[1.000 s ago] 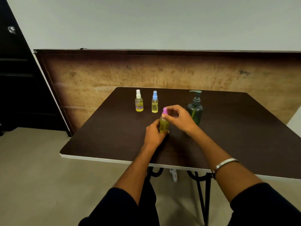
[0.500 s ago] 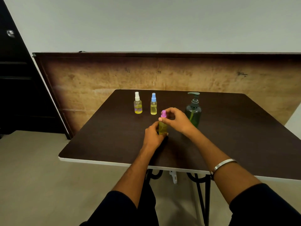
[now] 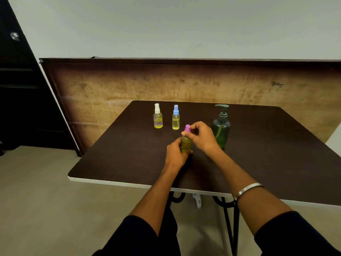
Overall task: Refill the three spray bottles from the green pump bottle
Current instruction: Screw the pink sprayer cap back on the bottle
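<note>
Bottle (image 3: 186, 144) with pink cap (image 3: 187, 128) stands upright at frame centre on tabletop (image 3: 120, 154). Left hand (image 3: 175, 153) grips body, right hand (image 3: 201, 134) pinches cap from above. Pump bottle (image 3: 220, 130) just right, nearer right hand.

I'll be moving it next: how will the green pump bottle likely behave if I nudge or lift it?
The green pump bottle looks wide-bodied and stands upright on the table, so a low nudge would probably slide it rather than tip it. It seems partly filled, so likely fairly heavy. Its smooth plastic may be slippery.
</note>
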